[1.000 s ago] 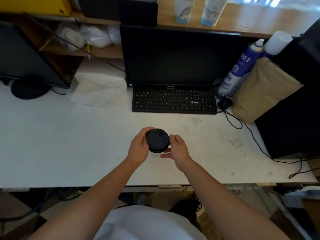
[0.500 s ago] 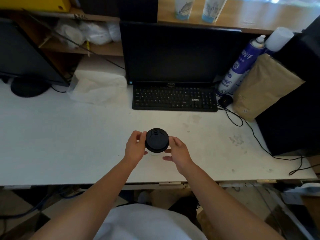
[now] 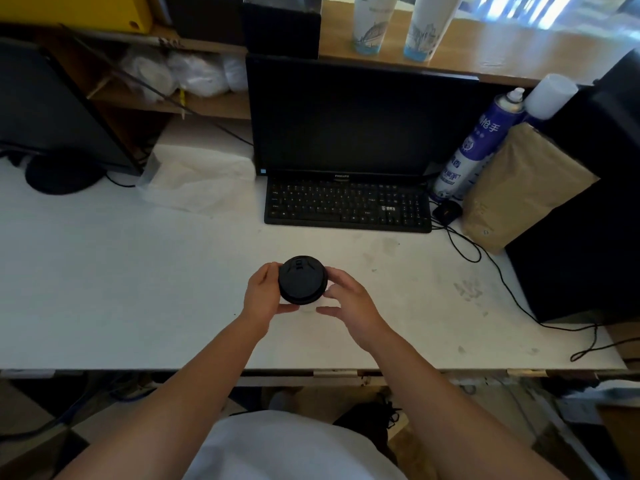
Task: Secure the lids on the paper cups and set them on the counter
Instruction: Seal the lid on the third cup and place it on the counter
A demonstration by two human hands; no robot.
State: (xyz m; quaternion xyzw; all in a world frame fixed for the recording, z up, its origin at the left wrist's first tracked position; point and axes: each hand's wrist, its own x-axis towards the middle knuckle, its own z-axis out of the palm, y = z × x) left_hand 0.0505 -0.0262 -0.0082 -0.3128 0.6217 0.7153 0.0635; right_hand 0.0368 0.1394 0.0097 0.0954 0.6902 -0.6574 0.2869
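Note:
A paper cup [image 3: 309,308] with a round black lid [image 3: 302,279] on top is held over the middle of the white desk [image 3: 104,289]. Only a sliver of the white cup wall shows under the lid. My left hand [image 3: 263,294] wraps the cup's left side with the thumb under the lid's rim. My right hand [image 3: 349,303] is at the cup's right side, fingers curled around it. Two tall printed paper cups [image 3: 372,24] [image 3: 429,27] stand without lids on the wooden counter [image 3: 502,53] at the back.
A black monitor [image 3: 346,116] and keyboard [image 3: 346,206] sit just behind the cup. A blue spray can [image 3: 474,147], a brown paper bag [image 3: 519,188] and a black box [image 3: 588,202] stand at the right, with cables [image 3: 502,282] trailing across the desk. White paper [image 3: 201,178] lies at left.
The lidded cup has turned in my hands: the lid's raised mark has gone from the right side round to the top left. My left thumb has dropped from the lid's top to its rim.

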